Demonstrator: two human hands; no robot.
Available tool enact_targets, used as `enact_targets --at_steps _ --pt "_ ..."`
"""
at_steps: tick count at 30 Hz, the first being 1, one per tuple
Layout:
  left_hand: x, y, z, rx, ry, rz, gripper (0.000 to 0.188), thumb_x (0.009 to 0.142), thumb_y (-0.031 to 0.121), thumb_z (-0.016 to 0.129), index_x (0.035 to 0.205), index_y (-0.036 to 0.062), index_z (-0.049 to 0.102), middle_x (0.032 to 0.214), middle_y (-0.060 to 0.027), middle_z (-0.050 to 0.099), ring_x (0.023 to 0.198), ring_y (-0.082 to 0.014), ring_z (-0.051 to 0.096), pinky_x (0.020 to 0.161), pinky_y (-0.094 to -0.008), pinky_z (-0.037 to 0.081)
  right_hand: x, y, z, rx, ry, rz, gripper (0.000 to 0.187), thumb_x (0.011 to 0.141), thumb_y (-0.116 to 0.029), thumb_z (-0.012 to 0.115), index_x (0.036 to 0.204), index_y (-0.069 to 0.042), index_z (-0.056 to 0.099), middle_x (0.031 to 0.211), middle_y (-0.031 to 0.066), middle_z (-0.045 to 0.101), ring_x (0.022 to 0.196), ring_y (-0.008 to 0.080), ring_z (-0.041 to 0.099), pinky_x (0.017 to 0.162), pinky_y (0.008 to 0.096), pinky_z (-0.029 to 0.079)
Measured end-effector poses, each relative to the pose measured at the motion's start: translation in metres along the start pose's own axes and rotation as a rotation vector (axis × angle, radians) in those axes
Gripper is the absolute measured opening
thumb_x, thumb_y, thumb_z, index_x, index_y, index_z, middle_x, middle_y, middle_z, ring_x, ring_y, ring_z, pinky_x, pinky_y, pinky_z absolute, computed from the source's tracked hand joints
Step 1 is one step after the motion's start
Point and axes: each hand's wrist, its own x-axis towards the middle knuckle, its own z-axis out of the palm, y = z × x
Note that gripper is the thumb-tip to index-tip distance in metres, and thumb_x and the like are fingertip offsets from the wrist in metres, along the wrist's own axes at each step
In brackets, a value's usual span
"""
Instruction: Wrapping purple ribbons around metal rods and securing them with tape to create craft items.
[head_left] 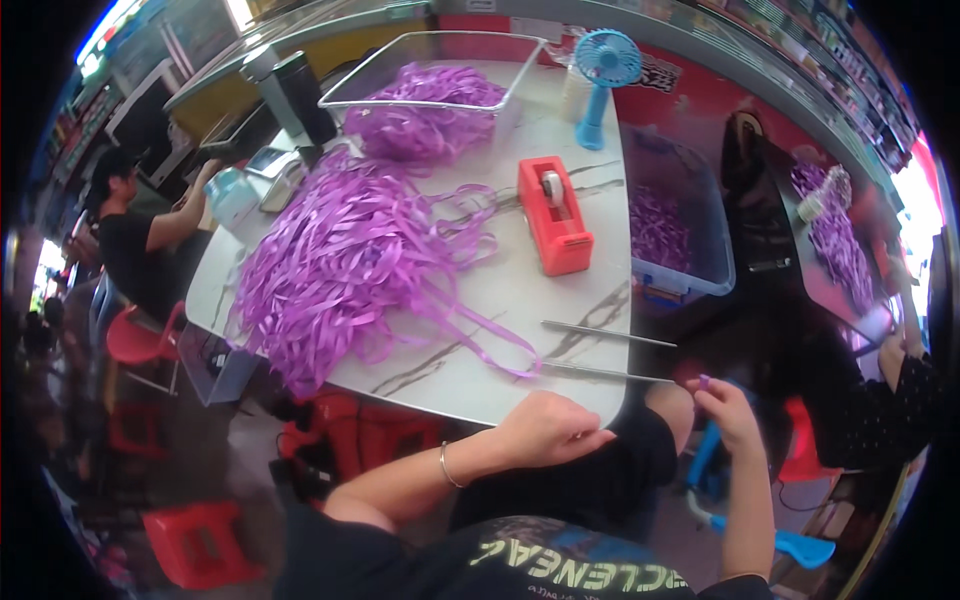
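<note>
A big heap of purple ribbon loops (335, 260) covers the left of the white marbled table (465, 385). One loop trails right to the lower of two thin metal rods (605, 372), which jut over the table's right edge. The upper rod (610, 333) is bare. My right hand (730, 410) is closed in a pinch by the lower rod's outer end, with a small purple piece of ribbon (704, 382) at its fingertips. My left hand (552, 430) hangs at the near table edge, fingers curled in; whatever they may hold is hidden.
A red tape dispenser (556, 215) and blue handheld fan (605, 75) stand on the table. Behind the heap is a clear bin (510, 110) of ribbon. Another bin (700, 270) sits right. A person (130, 230) sits far left; red stools (200, 545) stand below.
</note>
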Motion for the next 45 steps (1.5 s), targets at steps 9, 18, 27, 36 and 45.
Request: enact_targets --at_steps 9,18,27,36,45 --pt "-0.001 0.001 0.006 0.069 0.057 0.015 0.035 0.080 0.027 0.061 0.053 0.0087 0.049 0.045 -0.0069 0.044 0.042 -0.0271 0.048 0.040 -0.0368 0.035 0.115 -0.073 -0.059 -0.272 0.139 -0.532 0.026 0.076 -0.014 0.062 0.098 0.000 0.062 0.063 -0.0029 0.050 0.057 0.0050 0.045 0.052 0.0218 0.036" --pt "-0.003 0.003 0.008 0.068 0.085 -0.049 0.034 0.080 0.026 0.061 0.054 0.0078 0.050 0.044 -0.0068 0.045 0.041 -0.0267 0.048 0.041 -0.0356 0.036 0.071 -0.106 0.020 -0.266 0.255 -0.716 0.013 0.085 -0.008 0.056 0.092 -0.001 0.064 0.081 -0.0014 0.060 0.076 0.0050 0.052 0.069 0.0180 0.039" --pt "0.065 0.028 -0.044 -0.739 0.584 -0.262 0.044 0.092 0.033 0.043 0.061 0.0043 0.055 0.045 0.0044 0.037 0.039 -0.0017 0.032 0.036 -0.0195 0.019 -0.058 -0.052 0.133 -0.227 0.034 -0.997 0.009 0.077 0.002 0.060 0.085 -0.001 0.060 0.078 0.0089 0.060 0.066 0.0153 0.057 0.058 0.0242 0.045" --pt "0.253 0.010 -0.068 -1.130 0.835 0.107 0.048 0.092 0.033 0.040 0.056 0.0039 0.052 0.040 0.0026 0.033 0.034 -0.0054 0.026 0.035 -0.0217 0.018 -0.086 -0.047 0.191 -0.135 0.065 -0.969 0.037 0.067 0.005 0.066 0.102 -0.001 0.058 0.100 0.0149 0.056 0.087 0.0253 0.059 0.073 0.0316 0.049" --pt "0.270 -0.012 -0.049 -1.313 0.957 -0.029 0.050 0.091 0.037 0.039 0.055 0.0054 0.051 0.040 0.0038 0.032 0.035 -0.0054 0.026 0.036 -0.0219 0.020 -0.077 -0.055 0.173 -0.133 0.150 -1.056 0.045 0.070 0.012 0.056 0.113 0.002 0.050 0.106 0.0184 0.051 0.095 0.0255 0.055 0.067 0.0278 0.051"
